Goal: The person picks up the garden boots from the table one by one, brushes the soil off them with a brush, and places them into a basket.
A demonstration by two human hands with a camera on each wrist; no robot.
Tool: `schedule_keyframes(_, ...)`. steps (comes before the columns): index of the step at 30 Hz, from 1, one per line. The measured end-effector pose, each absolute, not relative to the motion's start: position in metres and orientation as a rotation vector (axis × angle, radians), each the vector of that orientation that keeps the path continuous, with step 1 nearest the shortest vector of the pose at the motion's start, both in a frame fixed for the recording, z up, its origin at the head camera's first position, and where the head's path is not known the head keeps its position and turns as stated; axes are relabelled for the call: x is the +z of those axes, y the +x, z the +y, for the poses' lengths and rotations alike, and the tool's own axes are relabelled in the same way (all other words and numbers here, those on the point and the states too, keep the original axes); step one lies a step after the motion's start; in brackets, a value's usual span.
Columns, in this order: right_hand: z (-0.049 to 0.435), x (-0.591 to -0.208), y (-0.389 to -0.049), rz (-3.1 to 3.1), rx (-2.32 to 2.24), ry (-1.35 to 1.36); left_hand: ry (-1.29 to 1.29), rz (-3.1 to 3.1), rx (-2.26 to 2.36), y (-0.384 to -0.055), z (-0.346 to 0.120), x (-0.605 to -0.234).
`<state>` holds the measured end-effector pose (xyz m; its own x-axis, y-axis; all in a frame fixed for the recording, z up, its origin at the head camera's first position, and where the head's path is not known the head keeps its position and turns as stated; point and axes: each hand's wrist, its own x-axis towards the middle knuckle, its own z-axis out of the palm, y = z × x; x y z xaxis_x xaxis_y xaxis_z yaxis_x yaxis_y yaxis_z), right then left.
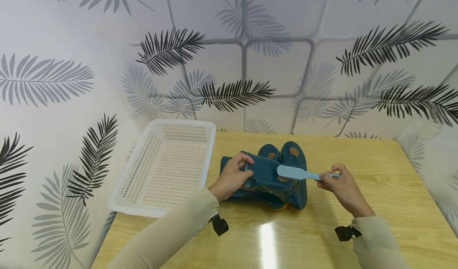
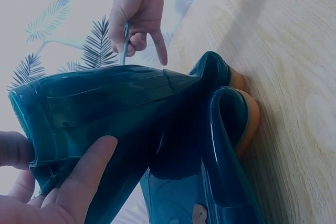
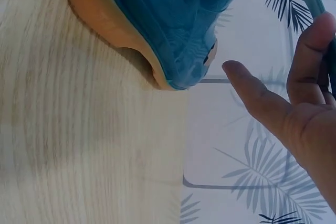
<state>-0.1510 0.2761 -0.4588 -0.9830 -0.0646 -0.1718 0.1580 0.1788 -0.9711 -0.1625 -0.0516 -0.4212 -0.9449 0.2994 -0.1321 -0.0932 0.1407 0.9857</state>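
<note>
Dark teal rubber boots with tan soles lie on their sides in a close group on the table. My left hand point(image 1: 232, 177) grips the shaft of the uppermost boot point(image 1: 264, 165) at its top edge, thumb on one side. In the left wrist view, the thumb point(image 2: 93, 174) presses along that boot's shaft point(image 2: 115, 98). My right hand point(image 1: 341, 189) pinches the handle of a light blue brush point(image 1: 291, 172). Its bristles face down, and the brush head overlaps the held boot in the head view. Beneath, other boots point(image 1: 294, 153) show their toes with brown patches.
A white plastic basket point(image 1: 209, 157) with perforated walls stands left of the boots, with nothing in it. The wood-grain table point(image 1: 386, 173) reaches back to a wall point(image 1: 272, 66) with a leaf pattern.
</note>
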Motion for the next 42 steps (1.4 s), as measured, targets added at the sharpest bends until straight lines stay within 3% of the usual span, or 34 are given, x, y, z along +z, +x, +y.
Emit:
schedule_keyframes(11, 0.269, -0.451, -0.154, 2.084, -2.209, 0.018, 0.22, 2.123, 1.88, -0.162, -0.052, -0.423)
schedule_keyframes(24, 0.28, -0.454, -0.149, 2.342, -1.79, -0.009, 0.203, 2.104, 1.898, -0.164, -0.054, -0.424)
schedule_keyframes(36, 0.283, -0.447, -0.153, 2.129, -2.083, -0.025, 0.226, 2.113, 1.888, -0.165, -0.054, -0.42)
schedule_keyframes(42, 0.272, -0.455, -0.152, 2.244, -1.869, -0.09, 0.226, 2.112, 1.886, -0.163, -0.054, -0.422)
